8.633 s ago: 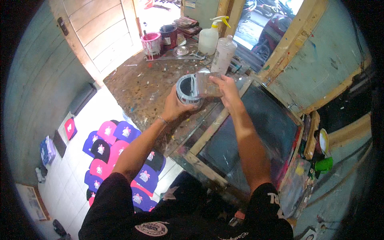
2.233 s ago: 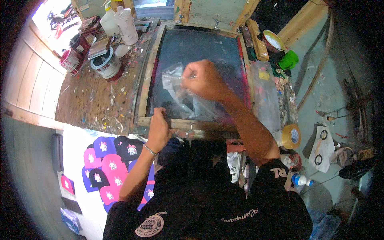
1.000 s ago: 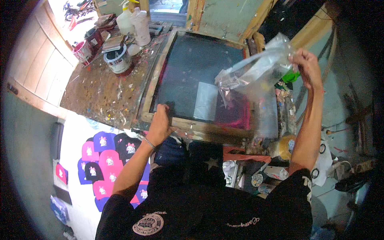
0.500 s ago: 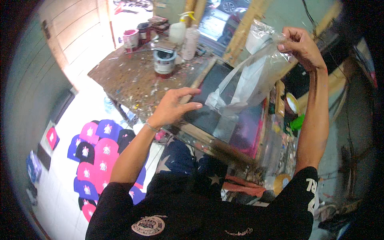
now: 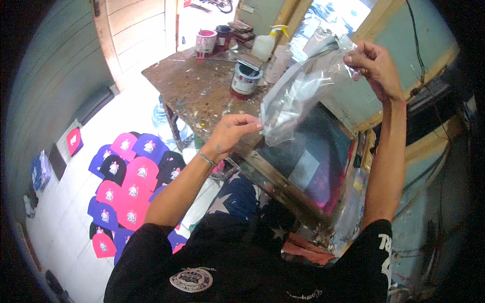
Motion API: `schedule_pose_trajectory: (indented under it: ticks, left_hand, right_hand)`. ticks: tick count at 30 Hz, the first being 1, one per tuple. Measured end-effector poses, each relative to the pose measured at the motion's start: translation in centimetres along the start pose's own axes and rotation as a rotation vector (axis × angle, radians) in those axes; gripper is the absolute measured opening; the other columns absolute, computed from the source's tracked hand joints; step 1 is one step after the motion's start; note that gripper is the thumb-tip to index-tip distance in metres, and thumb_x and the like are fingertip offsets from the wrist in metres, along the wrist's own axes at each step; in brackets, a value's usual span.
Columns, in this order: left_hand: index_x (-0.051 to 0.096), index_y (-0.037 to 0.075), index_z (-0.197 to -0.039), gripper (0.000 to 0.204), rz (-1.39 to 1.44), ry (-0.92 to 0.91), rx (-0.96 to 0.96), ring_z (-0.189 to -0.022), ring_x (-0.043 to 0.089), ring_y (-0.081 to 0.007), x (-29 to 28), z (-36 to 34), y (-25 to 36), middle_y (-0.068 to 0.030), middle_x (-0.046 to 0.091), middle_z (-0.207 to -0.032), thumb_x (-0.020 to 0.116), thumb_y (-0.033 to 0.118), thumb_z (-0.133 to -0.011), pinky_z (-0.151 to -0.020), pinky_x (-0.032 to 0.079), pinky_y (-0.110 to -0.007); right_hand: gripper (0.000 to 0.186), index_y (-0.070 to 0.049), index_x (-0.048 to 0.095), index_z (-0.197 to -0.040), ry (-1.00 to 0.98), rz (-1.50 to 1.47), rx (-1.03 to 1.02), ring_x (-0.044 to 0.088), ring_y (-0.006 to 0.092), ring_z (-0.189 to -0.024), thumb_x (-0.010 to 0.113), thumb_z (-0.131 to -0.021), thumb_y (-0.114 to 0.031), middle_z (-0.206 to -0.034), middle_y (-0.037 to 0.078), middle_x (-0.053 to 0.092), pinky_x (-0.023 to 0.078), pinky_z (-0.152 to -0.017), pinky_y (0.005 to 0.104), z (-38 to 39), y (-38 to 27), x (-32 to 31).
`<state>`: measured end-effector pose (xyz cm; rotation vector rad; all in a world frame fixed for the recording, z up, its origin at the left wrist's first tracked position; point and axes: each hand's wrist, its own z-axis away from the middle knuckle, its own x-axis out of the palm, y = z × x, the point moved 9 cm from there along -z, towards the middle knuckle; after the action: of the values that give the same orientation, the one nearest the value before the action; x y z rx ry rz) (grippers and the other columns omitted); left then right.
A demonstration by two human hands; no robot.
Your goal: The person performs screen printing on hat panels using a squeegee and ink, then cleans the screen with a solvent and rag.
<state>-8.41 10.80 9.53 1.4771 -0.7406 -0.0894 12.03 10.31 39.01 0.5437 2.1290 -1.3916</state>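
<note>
We have a crumpled clear plastic bag (image 5: pixel 303 93) up in the air between our 2 hands, slanting above a wooden screen frame (image 5: pixel 287 184). Taking the bag as the centre of the clock, our right hand (image 5: pixel 380 73) sits at 2 to 3 o'clock, thumb and forefinger pinching its upper end; our left hand (image 5: pixel 226 137) sits at 8 o'clock, fingers pressed together on its lower edge.

To manage this well, we'd judge that a light, even pull is enough: film this thin likely creases or tears if we tug from 1 corner. We'd better grip only the edges and hold the loose lower corner off the dark mesh (image 5: pixel 331 136), at 5 o'clock, where a pale sheet (image 5: pixel 304 169) lies flat.

The nearest obstacles are on the bench (image 5: pixel 187 91). At 9 o'clock stands an open pot (image 5: pixel 244 85) with a flat scraper (image 5: pixel 250 59) across its mouth; a swing that way could smear the bag. At 10 to 11 o'clock are a pale bottle (image 5: pixel 277 66) and a spray bottle (image 5: pixel 261 49), and at 10 o'clock, farther off, a pink-rimmed pot (image 5: pixel 205 44). Down at 8 o'clock, overlapping printed cloth panels (image 5: pixel 134 189) cover part of the floor (image 5: pixel 73 207), so we should let nothing drip there.
</note>
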Motion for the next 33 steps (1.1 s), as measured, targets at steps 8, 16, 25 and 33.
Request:
schedule_pose_trajectory:
  ticks: [8,16,25,33]
  left_hand:
    - [0.072,0.0,-0.106,0.019,0.166,0.311,0.053,-0.085,0.06,-0.009,-5.1,1.8,0.4,-0.0022,0.071,-0.096,0.066,0.012,-0.092,-0.081,0.045,-0.024]
    - [0.072,0.005,-0.108,0.023,0.138,0.539,0.024,-0.08,0.047,-0.0065,-13.7,11.0,-2.4,0.0048,0.062,-0.092,0.069,0.021,-0.092,-0.072,0.034,-0.025]
    - [0.07,0.007,-0.102,0.019,0.416,0.77,-0.333,-0.079,0.047,-0.0106,-21.9,19.5,-22.9,0.0026,0.057,-0.084,0.069,0.022,-0.09,-0.071,0.036,-0.028]
    - [0.072,0.012,-0.097,0.02,0.184,0.841,-0.747,-0.08,0.05,-0.0157,-27.5,7.9,-40.3,-0.0003,0.06,-0.092,0.069,0.029,-0.086,-0.068,0.039,-0.035]
  right_hand:
    - [0.012,-0.003,0.064,-0.085,0.321,-0.247,-0.018,0.058,0.0068,-0.067,0.076,-0.082,-0.004,-0.077,0.001,0.064,0.047,-0.059,0.0216,4.2,3.1,8.5]
    - [0.016,-0.001,0.062,-0.09,0.517,0.062,-0.109,0.066,0.0159,-0.074,0.074,-0.079,0.0,-0.085,0.008,0.068,0.054,-0.068,0.0302,12.5,5.3,25.1]
    - [0.027,-0.004,0.062,-0.102,-0.033,0.167,-0.115,0.064,0.0364,-0.089,0.072,-0.076,-0.002,-0.1,0.014,0.063,0.053,-0.078,0.0435,16.4,14.3,44.0]
    - [0.023,0.001,0.061,-0.109,-0.046,0.175,0.452,0.06,0.0455,-0.092,0.056,-0.088,-0.007,-0.104,0.025,0.064,0.047,-0.082,0.0519,14.1,30.2,51.1]
